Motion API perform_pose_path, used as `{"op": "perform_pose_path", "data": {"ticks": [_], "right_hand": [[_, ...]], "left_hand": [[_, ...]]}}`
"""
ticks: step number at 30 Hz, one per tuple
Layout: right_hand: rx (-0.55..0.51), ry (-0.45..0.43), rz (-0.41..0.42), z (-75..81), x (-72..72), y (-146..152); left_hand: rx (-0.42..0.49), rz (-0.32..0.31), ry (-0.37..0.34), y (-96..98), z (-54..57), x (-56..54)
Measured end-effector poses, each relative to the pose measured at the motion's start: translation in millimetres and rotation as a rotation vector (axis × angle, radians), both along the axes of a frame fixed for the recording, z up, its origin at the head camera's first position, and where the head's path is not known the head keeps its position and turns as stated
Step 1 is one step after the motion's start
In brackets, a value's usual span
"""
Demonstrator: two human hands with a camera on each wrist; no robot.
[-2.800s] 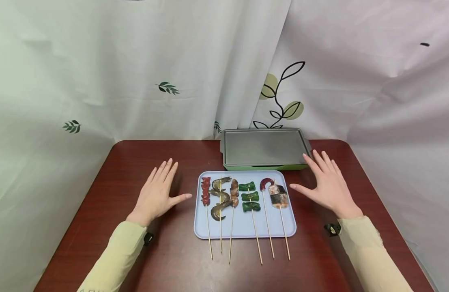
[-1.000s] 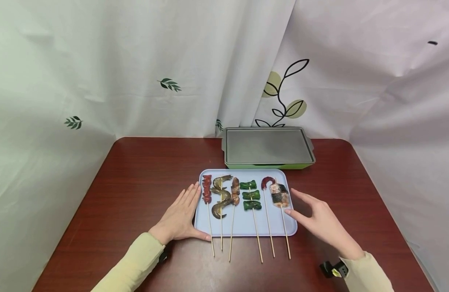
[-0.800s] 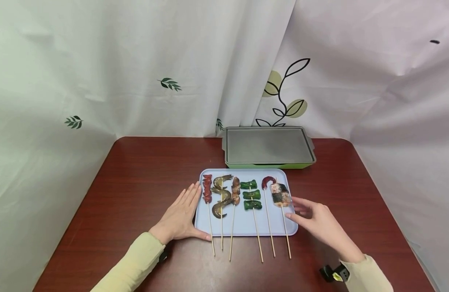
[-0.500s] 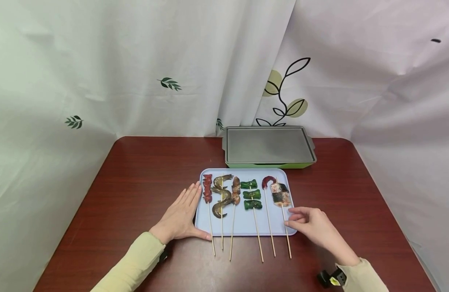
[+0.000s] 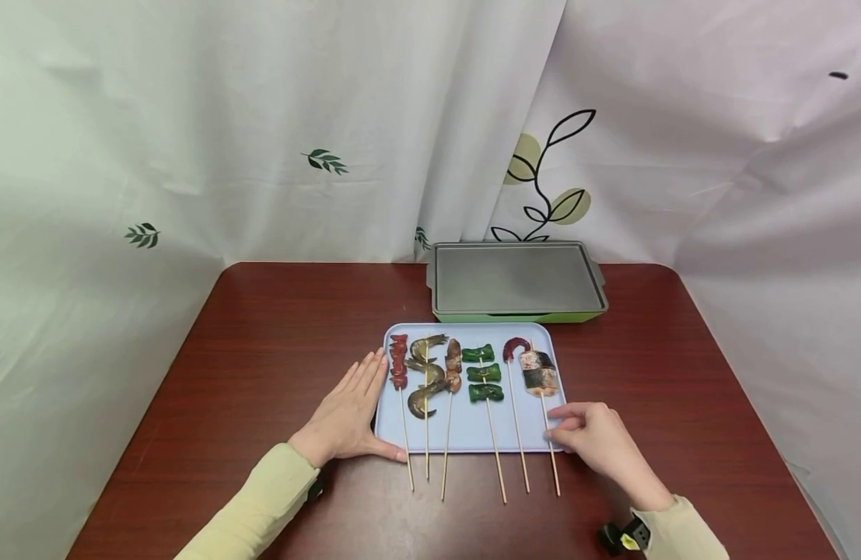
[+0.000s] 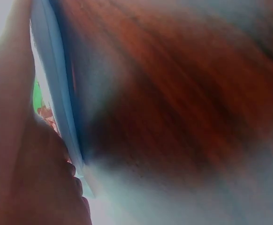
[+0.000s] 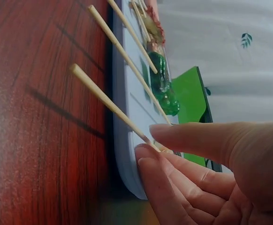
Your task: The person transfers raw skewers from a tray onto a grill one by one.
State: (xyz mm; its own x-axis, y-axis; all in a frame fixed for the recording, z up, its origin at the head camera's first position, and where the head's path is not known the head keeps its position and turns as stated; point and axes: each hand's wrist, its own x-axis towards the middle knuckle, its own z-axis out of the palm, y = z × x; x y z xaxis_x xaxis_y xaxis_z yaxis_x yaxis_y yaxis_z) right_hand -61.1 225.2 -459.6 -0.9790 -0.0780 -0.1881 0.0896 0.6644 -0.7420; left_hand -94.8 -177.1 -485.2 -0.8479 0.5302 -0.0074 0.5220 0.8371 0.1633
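A pale blue tray (image 5: pixel 465 437) bears several skewers, their bare sticks jutting over its near rim. My left hand (image 5: pixel 349 414) lies along the tray's left edge, fingers straight and thumb at the near left corner. In the left wrist view, the hand borders the tray's side (image 6: pixel 56 70). My right hand (image 5: pixel 598 439) is at the near right corner, thumb and forefinger pinching the stick of the rightmost skewer, a fish skewer (image 5: pixel 540 379) with dark-banded chunks. In the right wrist view, that stick (image 7: pixel 103 101) passes between thumb and forefinger, its blunt end past the tray rim.
Behind the tray stands a flat grey griddle (image 5: pixel 517 278) with a green base. Beside the fish skewer lie a dark red tentacle skewer (image 5: pixel 510 350), a green pepper skewer (image 5: pixel 484 373), a brown meat skewer (image 5: pixel 453 362), a shrimp skewer (image 5: pixel 425 373) and a red meat skewer (image 5: pixel 398 362).
Both hands have come from above the table to the tray. The left then stays on the left edge; the right slides down the tray's right side to the fish skewer's stick.
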Motion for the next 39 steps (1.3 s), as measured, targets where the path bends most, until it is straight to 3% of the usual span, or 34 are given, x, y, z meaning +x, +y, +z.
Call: {"op": "perform_pose_path", "data": {"ticks": [11, 24, 39], "right_hand": [[-0.002, -0.035, -0.021, -1.4, -1.3, -2], [-0.258, -0.139, -0.049, 1.8, 1.0, 5], [-0.349, -0.089, -0.036, 1.4, 2.1, 12]], "left_hand": [[0.037, -0.018, 0.051, -0.6, -5.2, -0.6], [0.025, -0.002, 0.008, -0.3, -0.9, 0.3], [0.039, -0.010, 0.018, -0.7, -1.1, 0.5]]}}
